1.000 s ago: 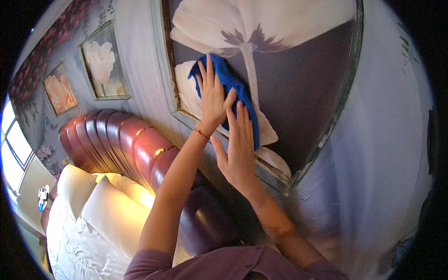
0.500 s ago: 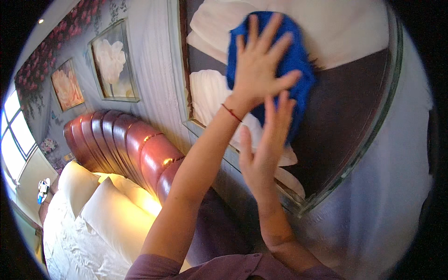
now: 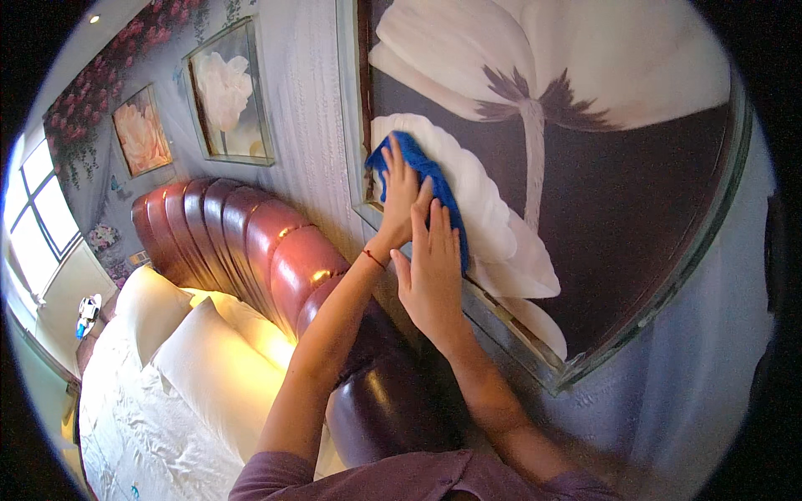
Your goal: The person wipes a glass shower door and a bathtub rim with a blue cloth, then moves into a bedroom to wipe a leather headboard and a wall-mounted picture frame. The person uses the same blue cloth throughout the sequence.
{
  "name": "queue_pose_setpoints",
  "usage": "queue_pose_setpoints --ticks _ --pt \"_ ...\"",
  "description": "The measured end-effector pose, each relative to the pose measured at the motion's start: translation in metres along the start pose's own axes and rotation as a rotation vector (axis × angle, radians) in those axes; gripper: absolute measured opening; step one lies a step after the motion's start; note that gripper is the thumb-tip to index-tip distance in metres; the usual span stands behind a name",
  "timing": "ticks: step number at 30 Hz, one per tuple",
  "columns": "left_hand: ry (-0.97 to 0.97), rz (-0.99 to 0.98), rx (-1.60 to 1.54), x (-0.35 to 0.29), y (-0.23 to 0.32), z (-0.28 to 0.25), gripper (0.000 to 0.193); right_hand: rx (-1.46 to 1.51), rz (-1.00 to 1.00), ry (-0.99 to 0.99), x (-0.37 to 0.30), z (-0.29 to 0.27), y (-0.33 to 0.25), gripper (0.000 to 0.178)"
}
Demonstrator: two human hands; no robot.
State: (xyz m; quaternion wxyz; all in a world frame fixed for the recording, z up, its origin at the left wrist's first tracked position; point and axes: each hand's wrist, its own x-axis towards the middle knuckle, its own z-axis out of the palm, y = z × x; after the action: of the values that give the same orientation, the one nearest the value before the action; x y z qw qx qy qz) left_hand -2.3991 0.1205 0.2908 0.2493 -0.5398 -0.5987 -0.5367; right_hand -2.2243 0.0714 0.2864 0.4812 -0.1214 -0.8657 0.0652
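Cloth [image 3: 424, 164], deep blue and bunched along its edges, lies under the left grip [image 3: 403, 199], against the large framed picture [image 3: 635, 209] on the wall. The left grip is spread flat, fingers nearly straight and pointing up, curled round nothing, with the cloth showing on both sides of them. A thin red bracelet [image 3: 373, 259] circles the wrist just below.

The right grip [image 3: 435, 280] is just below and to the right of the left one. It too is flat, fingers extended over the lower part of the cloth, thumb held apart; whether the two hands touch each other, I cannot tell.

Above and to the right of both grips, the picture shows pale flowers on a dark ground. Its bottom edge runs from beside the left grip, behind the right one, to a corner below and to the right.

Well to the left of the left grip hang two smaller pictures: a white flower print [image 3: 224, 92] and a pinkish flower print [image 3: 142, 134]. Below and left of the grips curves a glossy maroon padded headboard [image 3: 251, 225]. Farther down on that side are white pillows [image 3: 219, 371] on a white-covered bed [image 3: 125, 426], and at the far left a bright window [image 3: 38, 204].
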Motion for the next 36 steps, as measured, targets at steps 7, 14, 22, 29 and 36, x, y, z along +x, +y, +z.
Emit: queue_pose_setpoints --ticks 7,14,22,29,36 --pt "0.103 0.211 0.07 0.067 -0.016 -0.035 0.076 0.044 -0.068 0.035 0.029 0.027 -0.006 0.066" --pt "-0.046 -0.022 -0.039 0.005 -0.058 -0.018 0.08 0.029 -0.06 -0.128 0.004 0.045 0.012 0.068" --pt "0.021 0.234 0.034 0.05 0.015 -0.023 0.077 0.027 -0.031 0.069 0.019 -0.013 -0.011 0.079" --pt "0.238 0.524 0.136 0.088 0.127 -0.002 0.073 -0.057 0.0 0.324 0.009 -0.067 0.001 0.071" --pt "0.074 0.623 0.012 0.01 0.18 0.022 0.046 0.077 0.043 0.46 -0.055 -0.079 0.013 0.064"
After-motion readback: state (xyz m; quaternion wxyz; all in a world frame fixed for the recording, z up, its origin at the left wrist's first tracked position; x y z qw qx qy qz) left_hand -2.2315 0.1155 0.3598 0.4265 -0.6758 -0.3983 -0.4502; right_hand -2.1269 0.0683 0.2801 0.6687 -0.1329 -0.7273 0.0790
